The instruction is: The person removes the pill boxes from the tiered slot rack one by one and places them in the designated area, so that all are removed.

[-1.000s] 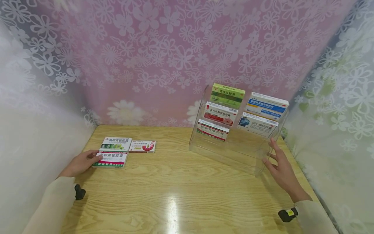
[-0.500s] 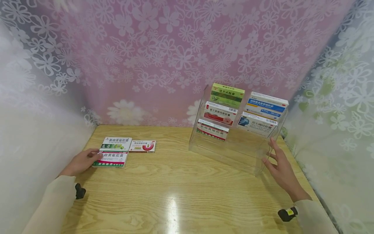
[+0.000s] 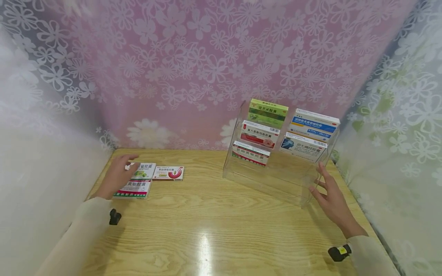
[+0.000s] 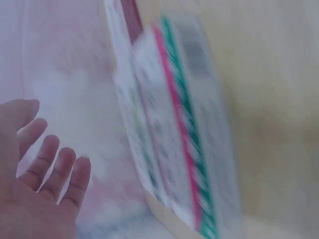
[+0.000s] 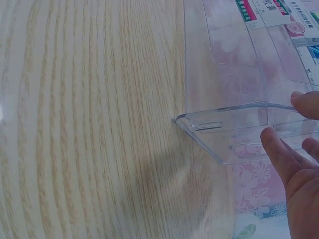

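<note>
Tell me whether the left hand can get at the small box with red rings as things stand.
Probably yes: the left hand is empty and near, and the small box with red rings lies uncovered on the table; only flat-lying boxes come between.

Wood-grain table (image 3: 179,230) before a pink, flowered back wall (image 3: 193,76).
White blossoms (image 3: 199,23), some outlined and some solid, cover the back wall, with larger daisies (image 3: 146,133) low down by the table's far edge. The left wall (image 3: 31,142) is pale, greyer toward the back; the right wall (image 3: 397,165) is whitish, with green patches and white flower outlines. A bright glare (image 3: 204,251) streaks the near middle of the yellowish table.
</note>
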### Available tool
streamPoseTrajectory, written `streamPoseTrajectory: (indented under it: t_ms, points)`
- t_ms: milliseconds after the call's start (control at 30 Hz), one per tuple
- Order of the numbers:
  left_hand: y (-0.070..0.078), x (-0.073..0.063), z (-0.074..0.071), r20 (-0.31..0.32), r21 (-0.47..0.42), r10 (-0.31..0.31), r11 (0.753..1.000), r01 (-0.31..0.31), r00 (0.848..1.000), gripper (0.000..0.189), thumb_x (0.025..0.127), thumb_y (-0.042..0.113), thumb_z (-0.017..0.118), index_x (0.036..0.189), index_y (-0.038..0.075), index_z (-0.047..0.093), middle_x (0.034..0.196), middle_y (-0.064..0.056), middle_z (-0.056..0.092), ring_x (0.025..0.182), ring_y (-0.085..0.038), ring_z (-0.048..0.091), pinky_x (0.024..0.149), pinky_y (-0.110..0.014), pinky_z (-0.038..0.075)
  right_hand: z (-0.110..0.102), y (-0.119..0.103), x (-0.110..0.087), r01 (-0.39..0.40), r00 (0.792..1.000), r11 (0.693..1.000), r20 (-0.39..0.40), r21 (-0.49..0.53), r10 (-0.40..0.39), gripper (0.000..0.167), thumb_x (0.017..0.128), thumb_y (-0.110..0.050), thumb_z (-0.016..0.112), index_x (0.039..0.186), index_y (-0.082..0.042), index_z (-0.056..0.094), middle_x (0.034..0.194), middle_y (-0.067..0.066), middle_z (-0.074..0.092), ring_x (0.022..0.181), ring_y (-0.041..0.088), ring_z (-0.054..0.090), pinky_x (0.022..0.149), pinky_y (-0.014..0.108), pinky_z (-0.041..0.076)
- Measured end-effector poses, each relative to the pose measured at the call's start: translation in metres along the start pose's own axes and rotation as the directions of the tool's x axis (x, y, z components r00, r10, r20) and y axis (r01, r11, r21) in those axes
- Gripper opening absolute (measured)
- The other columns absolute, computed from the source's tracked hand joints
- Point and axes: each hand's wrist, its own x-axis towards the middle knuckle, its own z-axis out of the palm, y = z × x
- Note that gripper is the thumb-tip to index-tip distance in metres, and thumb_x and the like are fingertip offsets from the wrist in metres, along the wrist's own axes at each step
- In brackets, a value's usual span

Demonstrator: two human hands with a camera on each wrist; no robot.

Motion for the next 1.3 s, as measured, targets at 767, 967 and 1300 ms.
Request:
streamPoseTrajectory:
  t_ms: [767, 967, 1300]
  points:
    - [0.170, 0.086, 0.089, 0.155, -0.175, 0.338, 0.934, -0.311, 0.928, 0.046, 0.110, 0.026, 0.069, 0.154, 0.017, 0.061, 0.155, -0.012, 0.057, 0.135, -0.035, 0.060, 0.108, -0.052, 0.056, 0.001, 0.000, -0.004, -0.002, 1.000, 1.000, -0.014, 0.015, 0.003, 0.094, 0.111, -0.007, 0.063, 0.178, -0.027, 0.000, 0.174, 0.033, 0.024, 0.131, 0.067, 0.053, 0.085, -0.001, 0.045]
    - [0.206, 0.094, 0.108, 0.164, -0.191, 0.409, 0.906, -0.378, 0.897, 0.041, 0.109, 0.022, 0.071, 0.149, 0.015, 0.065, 0.151, -0.011, 0.061, 0.134, -0.033, 0.061, 0.109, -0.049, 0.057, 0.002, -0.001, -0.003, 0.004, 1.000, 1.000, -0.018, 0.022, -0.003, 0.093, 0.111, -0.006, 0.062, 0.178, -0.027, 0.000, 0.173, 0.034, 0.024, 0.131, 0.067, 0.053, 0.086, -0.001, 0.045]
    - [0.250, 0.098, 0.136, 0.190, 0.026, 0.549, 0.826, -0.563, 0.814, 0.038, 0.110, 0.024, 0.070, 0.147, 0.015, 0.069, 0.158, -0.006, 0.060, 0.149, -0.029, 0.051, 0.129, -0.047, 0.040, 0.002, -0.002, -0.001, -0.006, 1.000, 1.000, -0.010, 0.010, 0.006, 0.092, 0.112, -0.008, 0.062, 0.178, -0.028, 0.000, 0.173, 0.034, 0.024, 0.132, 0.066, 0.053, 0.087, -0.001, 0.044]
